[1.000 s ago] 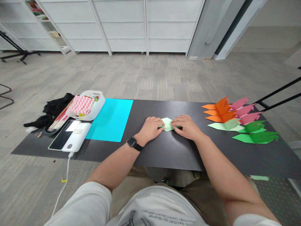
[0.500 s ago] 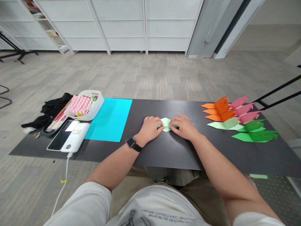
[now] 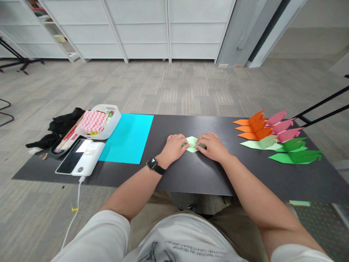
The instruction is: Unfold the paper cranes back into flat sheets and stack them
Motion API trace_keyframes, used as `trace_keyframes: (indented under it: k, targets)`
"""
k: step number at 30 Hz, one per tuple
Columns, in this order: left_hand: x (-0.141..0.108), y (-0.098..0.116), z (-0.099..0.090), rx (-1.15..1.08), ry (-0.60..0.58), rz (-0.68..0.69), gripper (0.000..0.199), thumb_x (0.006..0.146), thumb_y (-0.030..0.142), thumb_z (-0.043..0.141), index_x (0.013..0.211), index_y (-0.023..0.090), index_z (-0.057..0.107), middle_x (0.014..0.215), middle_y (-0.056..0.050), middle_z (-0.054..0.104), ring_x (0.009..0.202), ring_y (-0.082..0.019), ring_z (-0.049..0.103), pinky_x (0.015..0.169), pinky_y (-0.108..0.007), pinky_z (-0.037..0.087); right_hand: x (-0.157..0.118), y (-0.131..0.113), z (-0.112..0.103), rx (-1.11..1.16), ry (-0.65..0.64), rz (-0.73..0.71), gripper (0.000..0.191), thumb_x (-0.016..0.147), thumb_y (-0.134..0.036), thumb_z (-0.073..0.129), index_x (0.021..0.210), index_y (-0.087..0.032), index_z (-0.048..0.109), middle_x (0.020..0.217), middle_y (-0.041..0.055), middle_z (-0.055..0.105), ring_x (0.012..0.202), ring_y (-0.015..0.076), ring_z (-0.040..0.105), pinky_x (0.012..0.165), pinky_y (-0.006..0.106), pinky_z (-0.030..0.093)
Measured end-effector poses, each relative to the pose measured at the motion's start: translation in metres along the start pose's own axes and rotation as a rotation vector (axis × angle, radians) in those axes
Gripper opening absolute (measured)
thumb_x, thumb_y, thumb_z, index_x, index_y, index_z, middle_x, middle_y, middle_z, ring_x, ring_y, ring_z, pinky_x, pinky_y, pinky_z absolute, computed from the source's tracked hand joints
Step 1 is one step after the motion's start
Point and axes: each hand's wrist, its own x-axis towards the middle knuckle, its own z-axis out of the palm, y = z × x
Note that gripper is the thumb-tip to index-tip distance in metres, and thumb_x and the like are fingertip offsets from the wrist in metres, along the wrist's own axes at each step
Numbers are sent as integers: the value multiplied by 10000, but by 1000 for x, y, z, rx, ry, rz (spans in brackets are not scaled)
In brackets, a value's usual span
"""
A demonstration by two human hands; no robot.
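Between my two hands lies a small piece of pale green folded paper (image 3: 192,144) on the dark table (image 3: 188,178). My left hand (image 3: 176,146) grips its left end, thumb and fingers closed on the edge. At the opposite end my right hand (image 3: 212,146) pinches the paper the same way. The middle of the paper shows as a pointed, many-sided shape; both ends are hidden under my fingers. Off to the right stand folded paper birds in rows: orange ones (image 3: 255,127), pink ones (image 3: 286,128), a pale green one (image 3: 261,143) and green ones (image 3: 297,156).
Left of my hands lies a bright blue paper sheet (image 3: 129,140). Beyond it are a white basket (image 3: 116,120) of supplies, a phone (image 3: 70,160), a white power bank (image 3: 88,158) with a cable (image 3: 73,214), and black cloth (image 3: 65,122).
The pale green paper's middle looks slightly flatter and more spread. My hands keep their hold at its two ends and have barely moved.
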Motion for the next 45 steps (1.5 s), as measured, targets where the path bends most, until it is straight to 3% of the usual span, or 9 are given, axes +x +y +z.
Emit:
trace_keyframes:
  k: [12, 22, 32, 40, 45]
  targets:
    - [0, 0, 3, -2, 16, -12, 162, 1026, 302, 603, 1036, 257, 759, 1145, -36, 736, 1095, -245, 658, 1074, -464, 451, 2, 1, 10, -39, 25, 32, 134, 997, -347, 689, 899, -268, 734, 1006, 55, 741, 1004, 272, 652, 1042, 487, 392]
    - [-1, -1, 1, -10, -4, -10, 198, 999, 220, 586, 1110, 273, 741, 1193, -38, 722, 1125, -252, 640, 1110, -472, 444, 2, 1, 13, -55, 40, 55, 56, 971, -309, 717, 942, -265, 699, 1008, 51, 738, 1028, 278, 664, 1130, 517, 351]
    - [-4, 0, -5, 78, -53, 103, 439, 975, 85, 539, 1166, 377, 805, 1233, -8, 715, 1130, -240, 595, 1222, -534, 324, 3, 2, 14, -75, 33, 63, 81, 977, -320, 743, 1010, -251, 715, 1055, 64, 737, 1053, 275, 655, 1025, 443, 380]
    - [-6, -11, -2, 108, -82, 173, 525, 979, 74, 533, 1212, 459, 801, 1292, 5, 704, 1206, -240, 589, 1270, -574, 292, 4, 2, 15, -72, 23, 75, 112, 969, -345, 770, 1029, -257, 734, 1068, 65, 733, 1068, 280, 658, 1027, 450, 384]
    - [-8, -11, -6, 138, -102, 202, 550, 973, 57, 511, 1238, 448, 793, 1334, -2, 692, 1250, -237, 593, 1291, -594, 278, 4, 2, 16, -55, 15, 98, 111, 959, -336, 781, 1033, -263, 744, 1073, 61, 726, 1081, 285, 654, 1021, 456, 397]
